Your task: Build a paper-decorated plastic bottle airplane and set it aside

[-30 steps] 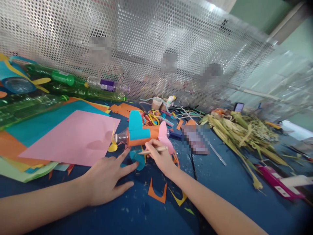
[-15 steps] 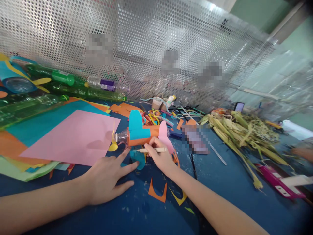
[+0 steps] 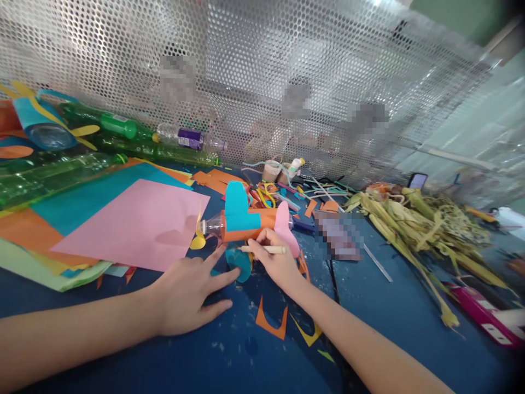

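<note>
Over there, the right hand (image 3: 276, 260) is closed round a pale pen (image 3: 268, 249), pinching it between thumb and fingers, its tip pointing left over the round-ended blue wing (image 3: 239, 266) nearest the person. The left hand (image 3: 184, 293) is open, palm down with the fingers spread, gripping nothing; one fingertip rests on that same wing and another reaches close to the bottle's neck end.

The bottle model (image 3: 268, 219) lies on its side on the blue table (image 3: 229, 361), just beyond both hands. It's wrapped in orange paper, with a raised blue wing (image 3: 237, 202) on the far side, a pink tail (image 3: 285, 227) at the right end and a yellow propeller (image 3: 198, 241) by the cap.

Nearer the person, an orange offcut (image 3: 273, 328) and a yellow offcut (image 3: 307, 334) lie beside the right forearm. Off to the left there's a big pink sheet (image 3: 139, 219) on top of a fanned stack of coloured paper (image 3: 94, 191), and behind that green bottles (image 3: 53, 176) and a bottle with a purple label (image 3: 191, 138). Straws and scraps are scattered past the model, near a cup (image 3: 271, 172). Over on the right sits a heap of dry husks (image 3: 414, 224), with a magenta object (image 3: 478, 314) nearer the edge. A perforated silvery sheet (image 3: 254, 49) stands across the back.
</note>
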Motion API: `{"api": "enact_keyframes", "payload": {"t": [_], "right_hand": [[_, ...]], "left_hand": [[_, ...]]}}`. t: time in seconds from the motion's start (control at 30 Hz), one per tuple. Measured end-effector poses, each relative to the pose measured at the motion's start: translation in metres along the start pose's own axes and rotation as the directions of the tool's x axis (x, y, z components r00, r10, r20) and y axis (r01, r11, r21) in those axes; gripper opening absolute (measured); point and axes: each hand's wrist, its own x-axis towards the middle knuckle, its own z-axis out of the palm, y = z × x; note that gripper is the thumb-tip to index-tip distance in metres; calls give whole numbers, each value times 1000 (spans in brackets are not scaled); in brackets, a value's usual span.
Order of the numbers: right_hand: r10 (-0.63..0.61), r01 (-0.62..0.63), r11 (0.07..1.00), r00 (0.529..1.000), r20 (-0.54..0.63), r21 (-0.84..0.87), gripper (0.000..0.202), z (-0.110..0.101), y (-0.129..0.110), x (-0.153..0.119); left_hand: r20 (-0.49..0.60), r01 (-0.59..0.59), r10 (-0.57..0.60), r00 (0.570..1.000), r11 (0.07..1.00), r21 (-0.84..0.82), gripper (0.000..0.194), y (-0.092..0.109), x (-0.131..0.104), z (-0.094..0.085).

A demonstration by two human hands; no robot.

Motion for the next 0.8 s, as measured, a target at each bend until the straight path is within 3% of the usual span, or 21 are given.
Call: {"api": "enact_keyframes", "payload": {"t": [0.8], "right_hand": [[15, -14, 1000, 1000, 8, -16, 28, 0, -3, -1]], "left_hand": [[23, 11, -10, 1000, 1000, -2, 49, 1, 0, -2]]}}
